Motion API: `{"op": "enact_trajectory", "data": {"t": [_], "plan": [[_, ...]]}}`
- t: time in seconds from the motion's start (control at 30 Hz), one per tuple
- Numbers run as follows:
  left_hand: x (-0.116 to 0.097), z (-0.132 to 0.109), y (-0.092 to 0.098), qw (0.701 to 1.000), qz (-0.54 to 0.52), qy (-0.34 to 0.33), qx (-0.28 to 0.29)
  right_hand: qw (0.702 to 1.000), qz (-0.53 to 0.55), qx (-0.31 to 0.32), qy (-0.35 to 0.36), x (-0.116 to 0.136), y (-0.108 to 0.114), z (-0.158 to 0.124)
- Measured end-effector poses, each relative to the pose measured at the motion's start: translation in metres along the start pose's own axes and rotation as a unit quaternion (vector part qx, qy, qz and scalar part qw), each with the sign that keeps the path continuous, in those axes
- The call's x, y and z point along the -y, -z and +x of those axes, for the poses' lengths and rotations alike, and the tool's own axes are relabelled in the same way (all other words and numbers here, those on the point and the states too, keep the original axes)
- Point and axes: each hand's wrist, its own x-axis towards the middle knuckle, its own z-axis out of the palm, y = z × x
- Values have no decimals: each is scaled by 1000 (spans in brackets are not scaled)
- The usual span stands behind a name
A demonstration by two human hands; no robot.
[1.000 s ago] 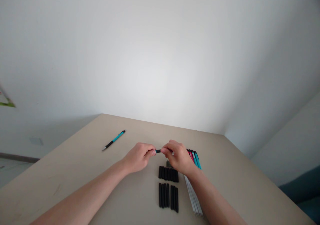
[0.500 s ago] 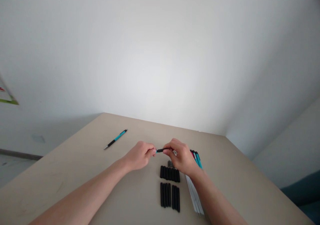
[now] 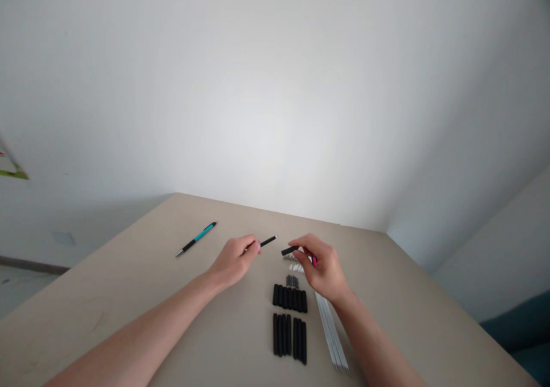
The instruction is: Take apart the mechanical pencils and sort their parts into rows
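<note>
My left hand (image 3: 235,264) is closed on a slim pen body, whose black section (image 3: 269,241) with a pale tip points up and right from the fingers. The rest of this pen body is hidden in the hand. Between the thumb and fingers of my right hand (image 3: 320,264) is a short black tube (image 3: 287,250), its end facing the pen body, the two apart. Below the right hand lie small metal tips (image 3: 289,257), small white pieces (image 3: 294,268) and springs (image 3: 292,281). A pink part (image 3: 315,261) shows just behind the right fingers.
Two rows of black tubes, an upper row (image 3: 290,298) and a lower row (image 3: 282,334), lie on the table (image 3: 215,341). White pen refills (image 3: 333,335) lie beside the right forearm. A turquoise and black pen (image 3: 197,238) lies at the left. The wall (image 3: 275,100) stands behind.
My hands have moved apart. The black tube in my right hand has come away from the pen body, exposing its black section with the pale tip; small parts beneath the right hand are now visible.
</note>
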Motion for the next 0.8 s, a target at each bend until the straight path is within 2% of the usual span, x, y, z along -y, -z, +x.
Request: {"op": "enact_trajectory", "data": {"t": [0.13,0.43,0.57,0.8], "plan": [[-4,-3,-2,999,-33,-29,11,1000,4,17,2,7,-8,0],[-2,-3,-7,997,-11,-40,59,999,22,44,-17,13,-17,0],[-3,-2,-7,997,-24,-49,56,998,42,56,-8,13,-20,-2],[-9,-2,-5,993,-89,4,74,998,47,-13,-26,12,-24,-3]]}}
